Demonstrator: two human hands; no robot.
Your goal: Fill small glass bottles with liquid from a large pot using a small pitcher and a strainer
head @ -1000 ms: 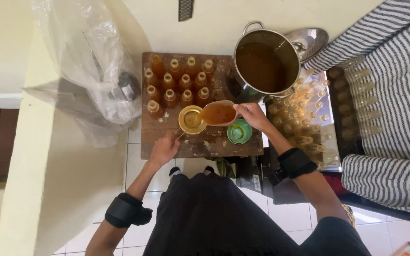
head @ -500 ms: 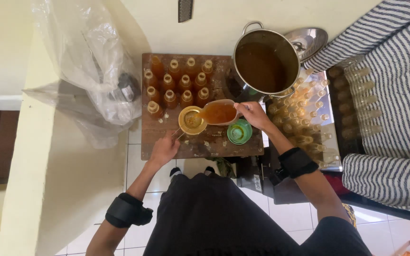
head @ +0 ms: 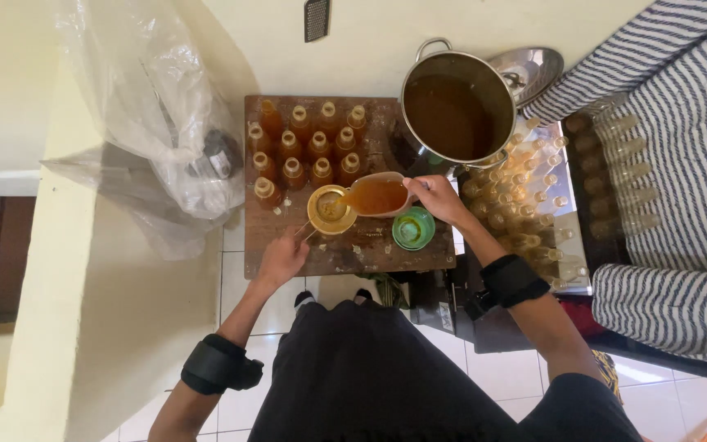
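Note:
My right hand (head: 439, 199) holds a scoop cup (head: 378, 196) full of amber liquid, tilted toward a yellow funnel (head: 330, 209) on the wooden table (head: 345, 250). Close by the funnel's near side, my left hand (head: 282, 256) seems to grip its handle, though the contact is hard to see. Whatever stands under the funnel is hidden. Several filled bottles (head: 308, 143) with amber liquid stand in rows at the table's far side. A green round lid (head: 413, 228) lies just below my right hand.
A large steel pot (head: 458, 110) of brown liquid stands at the far right, its lid (head: 525, 72) behind it. Several empty clear bottles (head: 525, 209) lie on a tray at the right. A clear plastic bag (head: 161, 123) hangs left. Striped cloth (head: 681, 188) covers the right side.

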